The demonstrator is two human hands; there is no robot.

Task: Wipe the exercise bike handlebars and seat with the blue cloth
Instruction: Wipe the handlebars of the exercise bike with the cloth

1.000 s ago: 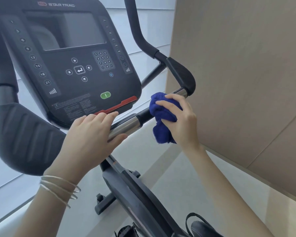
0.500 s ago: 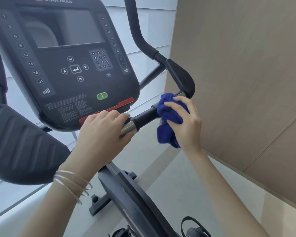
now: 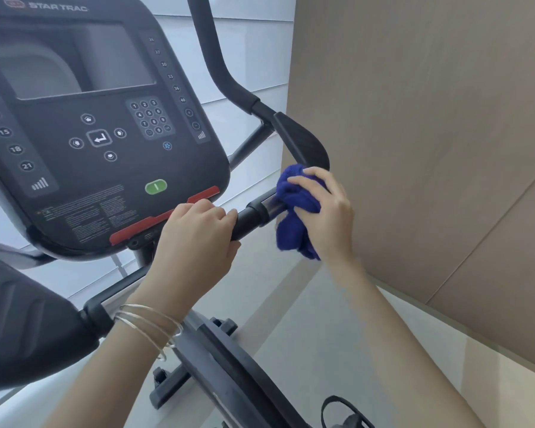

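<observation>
Head view, right hand [image 3: 328,211] fingers clenched over blue cloth [image 3: 294,217] (bunched) on handlebar [image 3: 254,216], left hand [image 3: 195,242] gripping bar

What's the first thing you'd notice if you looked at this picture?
The bright blue cloth stands out most: the right hand presses it around the handlebar at centre right. Just beside it, the left hand, with thin bangles on its wrist, grips the same bar. Above them, at upper left, sits the big dark console with its green button.

A bunched blue cloth [image 3: 294,211] wraps the black handlebar [image 3: 250,216] beside its elbow pad [image 3: 303,140].
</observation>
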